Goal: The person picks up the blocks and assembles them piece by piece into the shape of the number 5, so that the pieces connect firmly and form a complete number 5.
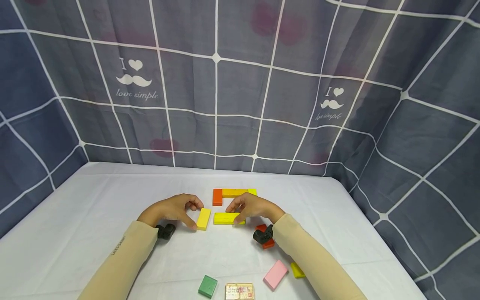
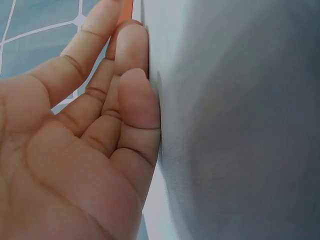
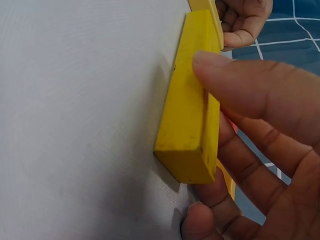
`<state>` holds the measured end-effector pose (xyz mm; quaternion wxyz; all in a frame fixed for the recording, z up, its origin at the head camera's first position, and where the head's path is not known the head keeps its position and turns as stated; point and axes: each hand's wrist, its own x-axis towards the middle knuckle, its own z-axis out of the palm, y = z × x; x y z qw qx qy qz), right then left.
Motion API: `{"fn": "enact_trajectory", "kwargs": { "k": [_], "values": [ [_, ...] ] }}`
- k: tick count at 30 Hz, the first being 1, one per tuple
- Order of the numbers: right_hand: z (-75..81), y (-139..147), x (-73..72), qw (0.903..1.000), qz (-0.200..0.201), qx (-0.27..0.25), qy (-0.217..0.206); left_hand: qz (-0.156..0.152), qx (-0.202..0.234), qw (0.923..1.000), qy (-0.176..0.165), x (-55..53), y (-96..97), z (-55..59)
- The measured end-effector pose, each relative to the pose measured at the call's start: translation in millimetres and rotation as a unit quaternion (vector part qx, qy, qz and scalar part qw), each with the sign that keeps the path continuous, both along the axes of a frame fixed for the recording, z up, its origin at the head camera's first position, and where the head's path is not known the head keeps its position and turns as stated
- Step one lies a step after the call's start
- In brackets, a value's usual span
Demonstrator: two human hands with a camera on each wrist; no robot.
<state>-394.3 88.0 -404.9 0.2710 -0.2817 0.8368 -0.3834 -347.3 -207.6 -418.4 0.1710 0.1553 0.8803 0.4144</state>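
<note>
In the head view, my left hand (image 1: pixel 174 210) holds a short yellow block (image 1: pixel 203 219) by its ends, between thumb and fingers. Just to the right lies a longer yellow block (image 1: pixel 223 218), pinched by my right hand (image 1: pixel 254 207) with the thumb on its near side. The right wrist view shows this long block (image 3: pixel 184 110) close up, its far end near the short one. Behind them, an orange-red block (image 1: pixel 217 197), an amber block (image 1: pixel 234 193) and a bright yellow block (image 1: pixel 253 192) form a row. Fingers of the left hand (image 2: pixel 100 135) fill the left wrist view.
Red blocks (image 1: pixel 268 244) lie partly hidden under the right wrist. Nearer are a pink block (image 1: pixel 275 275), a yellow block (image 1: pixel 297 271) partly behind the right sleeve, a green block (image 1: pixel 208 286) and a printed cream block (image 1: pixel 239 291). A grey checked curtain (image 1: pixel 187 83) encloses the white table (image 1: pixel 168 258).
</note>
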Motion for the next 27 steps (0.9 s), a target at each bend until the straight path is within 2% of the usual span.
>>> {"fn": "enact_trajectory", "kwargs": {
  "k": [6, 16, 27],
  "values": [
    [-0.4, -1.6, 0.1, 0.9999, -0.002, 0.012, 0.011, 0.005, -0.007, 0.9999, 0.005, 1.5, 0.8, 0.8],
    [-0.2, 1.4, -0.7, 0.9997, -0.005, 0.018, 0.016, -0.012, -0.035, 0.9985, 0.039, 6.1, 8.1, 5.6],
    [-1.4, 9.8, -4.1, 0.9995, 0.003, 0.018, 0.025, 0.01, -0.046, 0.9974, 0.055, 8.4, 14.1, 6.2]
  ]
}}
